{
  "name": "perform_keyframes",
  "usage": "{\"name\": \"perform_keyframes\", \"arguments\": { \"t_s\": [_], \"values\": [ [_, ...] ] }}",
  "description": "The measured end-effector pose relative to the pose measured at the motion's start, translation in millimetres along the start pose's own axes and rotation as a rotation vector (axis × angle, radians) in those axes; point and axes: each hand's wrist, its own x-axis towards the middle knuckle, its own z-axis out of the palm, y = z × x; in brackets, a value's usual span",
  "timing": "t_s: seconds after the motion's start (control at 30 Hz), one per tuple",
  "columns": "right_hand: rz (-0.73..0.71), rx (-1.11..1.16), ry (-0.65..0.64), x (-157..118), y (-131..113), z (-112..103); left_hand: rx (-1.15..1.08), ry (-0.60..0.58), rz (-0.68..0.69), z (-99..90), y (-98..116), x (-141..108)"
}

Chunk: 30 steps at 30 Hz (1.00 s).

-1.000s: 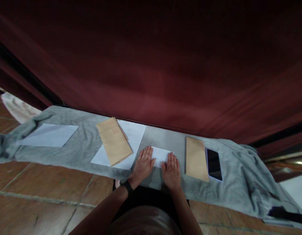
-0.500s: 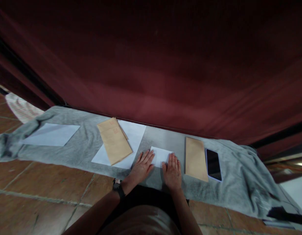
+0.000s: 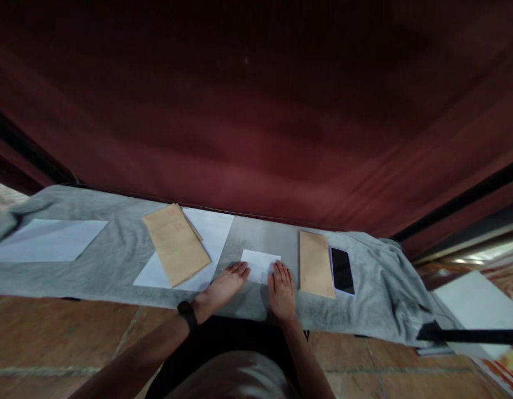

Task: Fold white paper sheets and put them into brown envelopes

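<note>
A small white paper [image 3: 259, 266] lies flat on the grey cloth between my two hands. At its left edge rests my left hand [image 3: 229, 281], fingers close together, the tips touching the paper; whether it pinches the edge is hard to see. My right hand [image 3: 282, 288] lies flat at the paper's right edge, its fingers extended. Left of my hands, brown envelopes [image 3: 177, 244] are stacked on a large white sheet [image 3: 217, 233]. Another brown envelope [image 3: 316, 263] is to the right of my right hand, beside a dark-screened phone [image 3: 343, 270].
Another white sheet [image 3: 48, 241] lies at the far left of the grey cloth [image 3: 118, 277]. A dark red panel [image 3: 256, 138] rises behind the cloth. Bunched fabric [image 3: 389, 277] is at the right, with a white board [image 3: 481, 307] beyond it.
The view has shifted, moving most things leftward in the picture. My left hand has drawn back to the paper's left edge, its fingers closer together. My right hand remains at the right edge.
</note>
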Motion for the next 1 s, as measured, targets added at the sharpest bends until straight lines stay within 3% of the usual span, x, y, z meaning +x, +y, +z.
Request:
{"name": "perform_keyframes", "arguments": {
  "t_s": [0.13,0.27,0.37,0.53,0.7,0.77,0.87,1.0],
  "values": [
    [0.108,0.338,-0.011,-2,2,-14,-0.145,0.046,-0.026,-27.4,-1,9],
    [0.278,0.645,0.053,0,-1,-31,-0.695,0.239,-0.310,-43.8,2,20],
    [0.346,0.722,0.091,11,-5,-35,-0.820,0.335,-0.453,-37.3,2,28],
    [0.346,0.583,0.026,26,-5,-21,-0.754,0.418,-0.559,-6.1,-1,36],
    [0.360,0.379,0.094,22,0,-8,-0.631,0.462,-0.564,9.4,6,29],
    [0.297,0.209,0.109,17,1,-6,-0.519,0.425,-0.493,11.0,17,23],
    [0.226,-0.024,0.103,11,0,-6,-0.198,0.276,-0.282,15.1,39,11],
    [0.166,-0.065,0.079,10,-13,-4,0.014,0.132,-0.136,22.0,64,-1]
  ]
}}
